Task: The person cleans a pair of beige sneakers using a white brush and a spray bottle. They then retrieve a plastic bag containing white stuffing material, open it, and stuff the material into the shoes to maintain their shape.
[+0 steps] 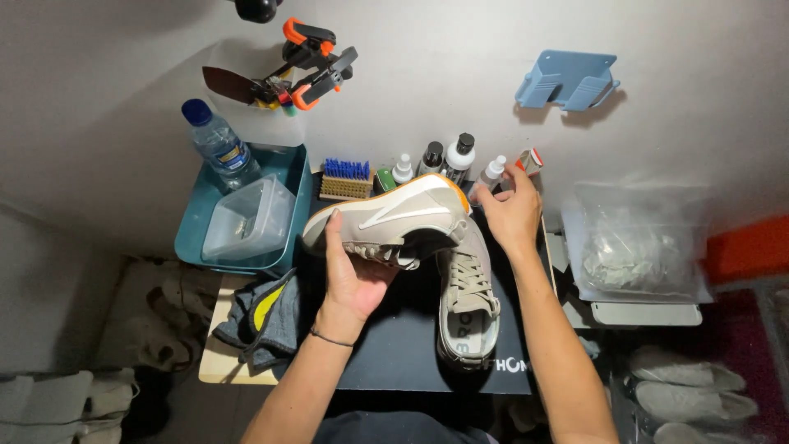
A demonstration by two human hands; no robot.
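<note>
Left hand (pixel 352 275) cradles a beige mesh sneaker (pixel 386 222) from beneath, tipped on its side, smooth orange-edged sole facing away. Right hand (pixel 511 215) has fingers pinched on a small clear spray bottle (pixel 491 174) just beyond it. A matching laced sneaker (pixel 467 308) lies flat on the black mat (pixel 403 345) between both wrists.

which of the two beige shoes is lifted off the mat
The shoe in the left hand, held tipped on its side with the orange-edged sole facing up. The other shoe lies flat on the black mat, laces up, under the raised one.
</note>
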